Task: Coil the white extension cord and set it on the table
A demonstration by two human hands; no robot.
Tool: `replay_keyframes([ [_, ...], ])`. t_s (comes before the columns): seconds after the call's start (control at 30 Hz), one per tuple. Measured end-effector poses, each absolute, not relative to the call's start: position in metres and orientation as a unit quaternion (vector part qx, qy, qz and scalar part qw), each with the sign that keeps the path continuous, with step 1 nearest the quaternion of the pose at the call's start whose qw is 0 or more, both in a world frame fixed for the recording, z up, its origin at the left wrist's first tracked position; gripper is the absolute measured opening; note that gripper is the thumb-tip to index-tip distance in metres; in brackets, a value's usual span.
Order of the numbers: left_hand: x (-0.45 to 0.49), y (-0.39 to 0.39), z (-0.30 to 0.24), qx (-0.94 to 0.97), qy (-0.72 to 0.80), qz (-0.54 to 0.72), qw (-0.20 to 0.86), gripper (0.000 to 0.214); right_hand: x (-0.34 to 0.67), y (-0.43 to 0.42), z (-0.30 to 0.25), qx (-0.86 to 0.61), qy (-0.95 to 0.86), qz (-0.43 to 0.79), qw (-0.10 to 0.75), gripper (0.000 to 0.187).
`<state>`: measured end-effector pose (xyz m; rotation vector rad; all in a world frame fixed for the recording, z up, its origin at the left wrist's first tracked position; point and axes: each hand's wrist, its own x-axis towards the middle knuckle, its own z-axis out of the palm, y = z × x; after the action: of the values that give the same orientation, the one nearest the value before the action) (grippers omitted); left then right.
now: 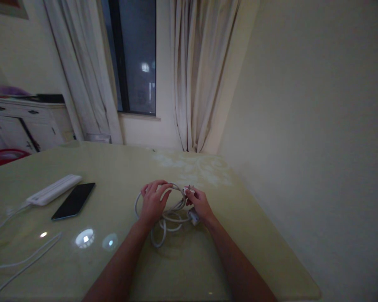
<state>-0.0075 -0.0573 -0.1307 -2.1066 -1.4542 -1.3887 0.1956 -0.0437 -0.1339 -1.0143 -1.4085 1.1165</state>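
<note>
A loosely coiled white cable [164,230] lies on the table in front of me. My left hand [153,203] is on the left side of the coil, its fingers curved round the loops. With my right hand [200,204] I pinch a white plug [188,190] between thumb and fingers, its prongs pointing up and away. Just under that hand is a white block [193,217] at the cable, which may be its other end; part of it is hidden by the hand.
To the left, a white power strip [55,190] lies beside a dark phone [74,201]. Its white cord [25,262] trails to the table's left edge. The pale glossy table [255,251] runs along the right wall. Curtains [198,75] and a window [138,58] are behind.
</note>
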Motion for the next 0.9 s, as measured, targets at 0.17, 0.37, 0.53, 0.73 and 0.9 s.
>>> replay_keyframes([
  [0.17, -0.005, -0.058, -0.131, -0.743, -0.483, -0.448, 0.121, 0.024, 0.195, -0.045, -0.138, -0.438, -0.617, 0.447, 0.477, 0.057],
  [0.37, -0.004, -0.057, -0.129, -0.776, -0.425, -0.458, 0.091, 0.021, 0.192, -0.048, -0.140, -0.482, -0.638, 0.422, 0.427, 0.063],
  [0.53, -0.002, -0.059, -0.127, -0.781, -0.432, -0.443, 0.081, 0.021, 0.191, -0.046, -0.142, -0.490, -0.630, 0.418, 0.434, 0.063],
  [0.73, 0.000, -0.060, -0.129, -0.774, -0.446, -0.445, 0.072, 0.022, 0.188, -0.046, -0.143, -0.487, -0.616, 0.425, 0.451, 0.060],
  [0.9, 0.002, -0.060, -0.131, -0.772, -0.466, -0.429, 0.059, 0.024, 0.183, -0.049, -0.142, -0.490, -0.596, 0.419, 0.478, 0.063],
])
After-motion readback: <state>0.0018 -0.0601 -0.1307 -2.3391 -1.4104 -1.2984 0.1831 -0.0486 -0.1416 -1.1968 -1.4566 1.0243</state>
